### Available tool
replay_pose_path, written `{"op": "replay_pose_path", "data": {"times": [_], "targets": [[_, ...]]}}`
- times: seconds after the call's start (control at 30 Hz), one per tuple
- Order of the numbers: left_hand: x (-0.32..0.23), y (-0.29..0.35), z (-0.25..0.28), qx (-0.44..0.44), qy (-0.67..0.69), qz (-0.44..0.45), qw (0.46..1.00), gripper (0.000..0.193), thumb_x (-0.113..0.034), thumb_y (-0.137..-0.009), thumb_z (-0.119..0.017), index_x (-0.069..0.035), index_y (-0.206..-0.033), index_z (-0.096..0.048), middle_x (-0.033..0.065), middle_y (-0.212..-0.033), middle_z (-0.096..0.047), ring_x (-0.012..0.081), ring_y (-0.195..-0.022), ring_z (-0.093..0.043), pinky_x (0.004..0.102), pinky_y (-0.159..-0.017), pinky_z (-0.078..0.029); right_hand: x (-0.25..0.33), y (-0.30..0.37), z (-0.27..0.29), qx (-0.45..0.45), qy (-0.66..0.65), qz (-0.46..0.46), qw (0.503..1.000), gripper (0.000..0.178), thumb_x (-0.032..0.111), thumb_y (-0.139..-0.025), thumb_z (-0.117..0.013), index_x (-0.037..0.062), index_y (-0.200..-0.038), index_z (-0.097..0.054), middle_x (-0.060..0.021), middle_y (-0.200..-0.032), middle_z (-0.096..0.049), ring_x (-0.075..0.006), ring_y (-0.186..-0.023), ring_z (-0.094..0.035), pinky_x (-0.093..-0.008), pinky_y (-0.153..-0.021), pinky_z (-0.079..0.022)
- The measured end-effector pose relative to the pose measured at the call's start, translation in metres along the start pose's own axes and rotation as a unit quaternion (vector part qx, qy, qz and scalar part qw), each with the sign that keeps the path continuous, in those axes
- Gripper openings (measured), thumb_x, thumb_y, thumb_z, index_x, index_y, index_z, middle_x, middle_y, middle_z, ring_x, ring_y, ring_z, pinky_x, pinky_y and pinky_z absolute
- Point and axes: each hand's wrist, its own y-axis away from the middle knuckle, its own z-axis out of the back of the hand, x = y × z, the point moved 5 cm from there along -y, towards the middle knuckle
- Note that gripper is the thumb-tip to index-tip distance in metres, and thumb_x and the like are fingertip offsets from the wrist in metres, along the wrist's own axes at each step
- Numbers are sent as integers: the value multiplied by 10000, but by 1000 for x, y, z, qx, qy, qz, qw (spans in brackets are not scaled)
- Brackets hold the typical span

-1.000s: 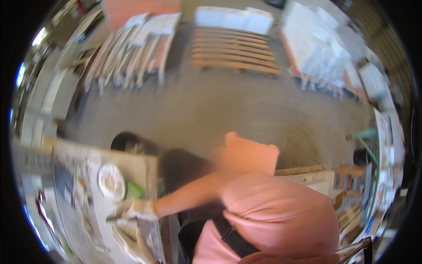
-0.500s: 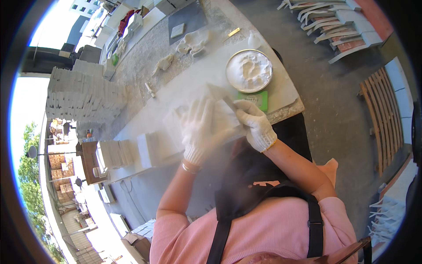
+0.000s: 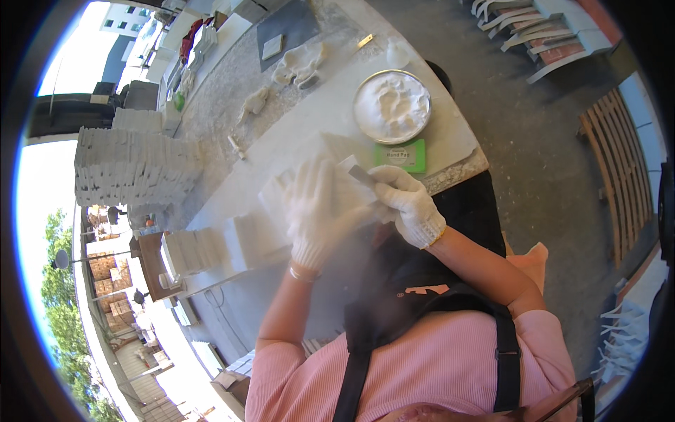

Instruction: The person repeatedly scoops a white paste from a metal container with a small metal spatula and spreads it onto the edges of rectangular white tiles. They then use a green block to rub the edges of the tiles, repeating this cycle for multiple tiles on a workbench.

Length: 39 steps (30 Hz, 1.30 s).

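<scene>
My left hand, in a white knit glove, is over a pale, dust-hazed slab on the table, its fingers stretched out and blurred. Whether the palm presses on the slab cannot be made out. In my right hand, also gloved, a small flat grey strip with a pale end is pinched between thumb and fingers, pointing toward the left hand. Just beyond the right hand lies a green packet. Behind it stands a round bowl of white powder, its surface dented.
White slabs stand in a row at the left, with a taller stack farther back. Crumpled gloves, a small white tube and a yellow blade-like tool lie on the dusty table. A wooden pallet is at the right.
The grey strip has tilted and shifted slightly left, showing its pale end. My right hand has turned a little with it; my left hand remains blurred over the slab.
</scene>
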Motion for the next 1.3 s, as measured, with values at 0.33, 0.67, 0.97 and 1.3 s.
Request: {"op": "replay_pose_path", "data": {"times": [0.33, 0.67, 0.97, 1.3], "targets": [[0, -1, 2, 3, -11, -6, 1000, 977, -435, -661, -908, 17, -1446, -542, 231, -1493, -562, 404, -1433, -483, 507, -1171, -356, -2, -8, 1, -9, -7, 13, 1000, 257, 63, -1015, -621, 31, -1270, -633, -73, -981, -678, -166, -744, -626, -280, -639, -475], [2, 4, 2, 11, -39, 4, 999, 1012, -458, -683, -887, 2, -1498, -502, 244, -1560, -487, 449, -1483, -397, 579, -1221, -270, 60, 7, 33, -66, 186, 169, 966, 304, 87, -1017, -644, 42, -1318, -643, -56, -926, -665, -118, -740, -576, -241, -670, -487], [-78, 26, -5, 59, 113, -224, 966, 862, -533, -764, -794, -21, -1417, -558, 225, -1524, -514, 470, -1434, -445, 601, -1184, -342, 150, -33, 23, -164, 765, 373, 498, 207, 172, -940, -704, 191, -1141, -746, -92, -1051, -757, -293, -960, -732, -383, -798, -586], [-41, 38, 34, -32, 135, -186, 973, 632, -329, -681, -860, -57, -1225, -686, 154, -1345, -650, 384, -1239, -606, 534, -1058, -476, 142, -34, -6, -112, 878, 358, 296, 282, 343, -891, -736, 218, -1143, -745, -27, -1015, -718, -302, -978, -673, -442, -830, -551]]}}
